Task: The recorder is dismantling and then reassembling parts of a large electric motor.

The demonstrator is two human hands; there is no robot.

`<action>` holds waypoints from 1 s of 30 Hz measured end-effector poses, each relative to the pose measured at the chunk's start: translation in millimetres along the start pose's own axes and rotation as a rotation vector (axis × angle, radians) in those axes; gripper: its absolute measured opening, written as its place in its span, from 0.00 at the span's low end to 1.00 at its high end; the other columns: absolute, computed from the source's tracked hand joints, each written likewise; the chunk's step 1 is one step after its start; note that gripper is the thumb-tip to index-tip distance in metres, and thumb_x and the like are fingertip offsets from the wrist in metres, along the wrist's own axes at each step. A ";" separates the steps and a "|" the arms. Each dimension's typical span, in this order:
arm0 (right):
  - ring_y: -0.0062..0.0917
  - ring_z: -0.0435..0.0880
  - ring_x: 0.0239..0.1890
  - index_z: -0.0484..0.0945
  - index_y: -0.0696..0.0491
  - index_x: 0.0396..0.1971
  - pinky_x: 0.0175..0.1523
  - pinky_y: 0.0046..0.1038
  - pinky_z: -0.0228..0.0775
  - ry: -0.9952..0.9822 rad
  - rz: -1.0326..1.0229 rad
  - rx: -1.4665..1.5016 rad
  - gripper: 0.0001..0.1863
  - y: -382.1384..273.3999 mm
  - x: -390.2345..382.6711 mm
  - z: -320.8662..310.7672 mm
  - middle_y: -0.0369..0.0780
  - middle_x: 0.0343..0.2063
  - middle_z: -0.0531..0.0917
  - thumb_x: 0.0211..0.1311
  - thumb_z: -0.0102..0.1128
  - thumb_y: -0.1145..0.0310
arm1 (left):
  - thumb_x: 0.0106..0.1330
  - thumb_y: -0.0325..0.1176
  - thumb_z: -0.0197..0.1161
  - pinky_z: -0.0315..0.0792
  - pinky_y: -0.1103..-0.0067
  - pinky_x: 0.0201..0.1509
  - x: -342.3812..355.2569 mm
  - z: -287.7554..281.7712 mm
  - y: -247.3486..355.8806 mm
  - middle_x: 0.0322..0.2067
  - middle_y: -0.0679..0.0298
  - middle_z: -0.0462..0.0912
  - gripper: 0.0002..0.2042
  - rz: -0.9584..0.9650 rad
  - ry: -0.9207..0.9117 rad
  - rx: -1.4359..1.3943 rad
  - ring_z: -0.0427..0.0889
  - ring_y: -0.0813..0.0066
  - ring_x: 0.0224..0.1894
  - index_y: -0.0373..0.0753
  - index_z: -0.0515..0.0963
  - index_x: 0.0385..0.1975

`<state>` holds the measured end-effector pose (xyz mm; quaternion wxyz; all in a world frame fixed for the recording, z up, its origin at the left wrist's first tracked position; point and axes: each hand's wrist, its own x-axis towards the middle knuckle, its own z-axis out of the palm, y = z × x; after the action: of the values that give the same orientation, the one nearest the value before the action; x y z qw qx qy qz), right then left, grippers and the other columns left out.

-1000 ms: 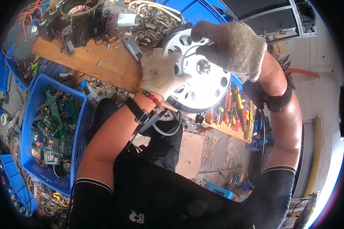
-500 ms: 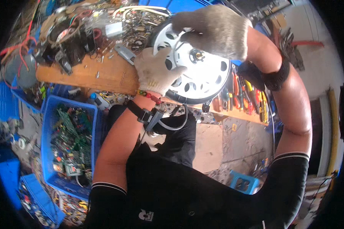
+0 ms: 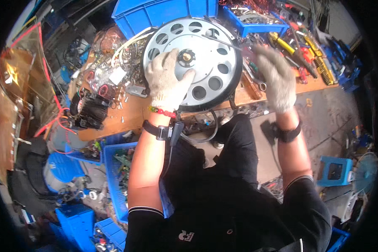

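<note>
Head view: our gloved left hand [image 3: 169, 80] lies flat, fingers spread, on the round metal disc [image 3: 201, 50] resting on the wooden bench [image 3: 126, 115], apparently steadying it, while our right hand [image 3: 277, 80] hovers open beside it, holding nothing.

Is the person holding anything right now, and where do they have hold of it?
The left hand presses flat on the face of the round metal disc, beside its centre hub. The right hand is open, holding nothing.

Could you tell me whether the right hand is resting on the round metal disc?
No, the right hand is lifted beside the disc; only the left hand lies on it.
</note>
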<state>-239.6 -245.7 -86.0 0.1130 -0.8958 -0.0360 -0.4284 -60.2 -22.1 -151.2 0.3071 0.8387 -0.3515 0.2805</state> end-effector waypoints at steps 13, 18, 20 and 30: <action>0.41 0.78 0.33 0.85 0.48 0.39 0.38 0.39 0.70 0.211 0.586 0.506 0.16 -25.2 -108.9 90.7 0.44 0.29 0.75 0.51 0.78 0.60 | 0.61 0.36 0.73 0.74 0.65 0.61 53.2 -11.2 22.9 0.49 0.51 0.82 0.23 0.066 -0.404 0.134 0.81 0.53 0.54 0.35 0.81 0.56; 0.41 0.78 0.35 0.83 0.48 0.34 0.41 0.42 0.68 0.207 0.681 0.473 0.19 -18.5 -95.7 89.9 0.43 0.30 0.76 0.48 0.79 0.54 | 0.60 0.33 0.74 0.76 0.67 0.59 55.2 -4.1 20.8 0.48 0.51 0.82 0.20 0.245 -0.394 0.184 0.82 0.56 0.52 0.34 0.81 0.52; 0.41 0.78 0.38 0.82 0.48 0.31 0.43 0.44 0.66 0.356 0.622 0.306 0.18 -4.8 -80.0 84.1 0.42 0.32 0.77 0.49 0.76 0.51 | 0.62 0.32 0.73 0.76 0.68 0.59 55.1 -3.5 23.2 0.50 0.51 0.81 0.20 0.273 -0.392 0.203 0.83 0.57 0.52 0.35 0.80 0.54; 0.45 0.78 0.38 0.83 0.50 0.23 0.42 0.45 0.66 0.231 0.704 0.268 0.15 17.8 -45.3 104.0 0.46 0.31 0.78 0.49 0.73 0.53 | 0.60 0.31 0.74 0.75 0.67 0.61 47.7 -0.7 20.4 0.51 0.50 0.82 0.19 0.233 -0.297 0.235 0.82 0.55 0.54 0.34 0.83 0.51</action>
<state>-186.3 -237.3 -187.3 0.3721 -0.7766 0.2307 -0.4531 -47.5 -53.0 -111.5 0.1176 0.8545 -0.4526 0.2264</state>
